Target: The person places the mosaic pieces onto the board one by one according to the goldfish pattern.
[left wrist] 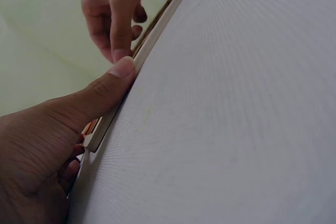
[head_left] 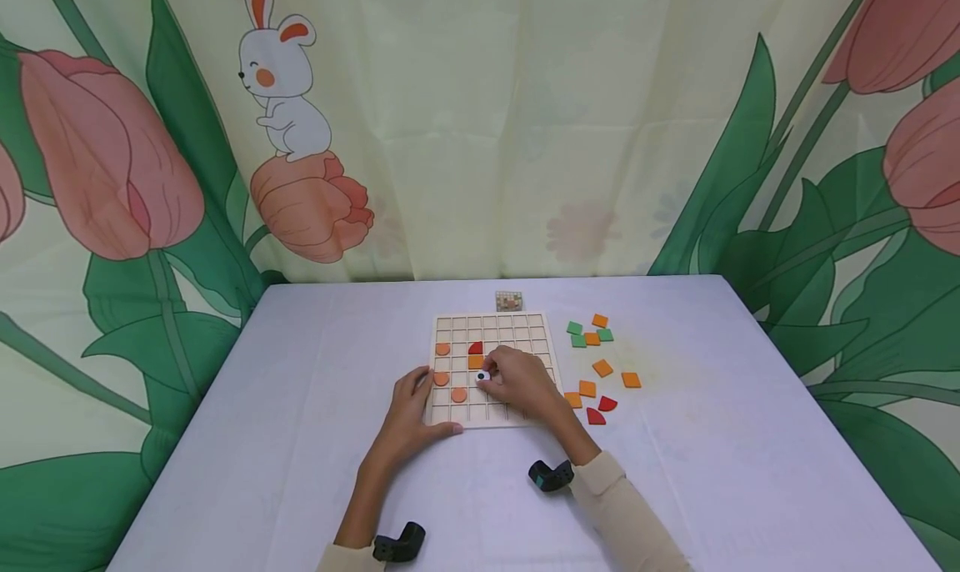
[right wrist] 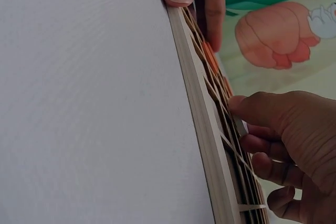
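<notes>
A pale wooden grid board lies on the table, with orange discs, an orange square and a red quarter-circle in its cells. At its near left corner, my left hand holds the board, thumb along the front edge and fingers at the left side. My right hand pinches a small white tile with a black dot over the middle of the board. The right wrist view shows the tile's edge between thumb and forefinger, close to the grid.
Right of the board lie loose orange squares, green squares and red quarter-circles. A small patterned card or block sits behind the board. The white-covered table ends at a printed curtain.
</notes>
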Motion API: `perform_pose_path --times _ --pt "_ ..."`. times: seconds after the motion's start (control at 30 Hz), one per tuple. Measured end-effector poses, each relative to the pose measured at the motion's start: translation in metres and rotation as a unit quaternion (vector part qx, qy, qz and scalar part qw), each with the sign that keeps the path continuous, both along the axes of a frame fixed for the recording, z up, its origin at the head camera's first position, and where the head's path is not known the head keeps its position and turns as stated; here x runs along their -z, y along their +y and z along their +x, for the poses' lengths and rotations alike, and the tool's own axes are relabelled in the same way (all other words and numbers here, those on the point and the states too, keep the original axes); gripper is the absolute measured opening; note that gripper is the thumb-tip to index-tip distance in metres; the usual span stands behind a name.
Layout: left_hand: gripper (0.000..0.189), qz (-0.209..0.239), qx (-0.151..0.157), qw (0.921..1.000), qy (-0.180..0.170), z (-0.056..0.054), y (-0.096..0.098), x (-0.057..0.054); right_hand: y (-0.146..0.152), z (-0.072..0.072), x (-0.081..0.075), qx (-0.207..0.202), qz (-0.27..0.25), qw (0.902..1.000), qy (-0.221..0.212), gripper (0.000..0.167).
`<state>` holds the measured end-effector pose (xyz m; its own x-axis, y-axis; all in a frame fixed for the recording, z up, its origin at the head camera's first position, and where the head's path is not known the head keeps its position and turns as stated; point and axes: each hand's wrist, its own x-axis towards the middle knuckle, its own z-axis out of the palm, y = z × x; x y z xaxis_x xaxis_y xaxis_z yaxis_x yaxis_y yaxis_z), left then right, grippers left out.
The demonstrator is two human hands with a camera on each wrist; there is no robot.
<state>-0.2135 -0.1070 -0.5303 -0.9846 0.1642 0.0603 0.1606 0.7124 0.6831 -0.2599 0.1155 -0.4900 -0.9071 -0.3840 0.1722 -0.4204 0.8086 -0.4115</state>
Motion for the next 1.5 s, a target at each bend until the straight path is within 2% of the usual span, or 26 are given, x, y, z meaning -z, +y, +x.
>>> perform_pose_path --times 0.13,0.33,1.5 --pt "0.110 0.006 0.000 1.0000 0.004 0.0005 0.0004 0.0002 -0.0055 -0.0010 0.0026 0.005 0.008 0.9999 0.010 0.025" --pt "0.111 0.004 0.001 1.0000 0.002 0.0010 0.0001 0.0014 -0.0083 -0.0033 0.0064 0.011 0.011 0.9999 -0.003 0.026" --pt "0.111 -0.002 0.002 1.0000 0.000 0.0002 0.0003 -0.0024 -0.0078 -0.0056 0.0098 0.006 -0.004 1.0000 -0.001 0.027"
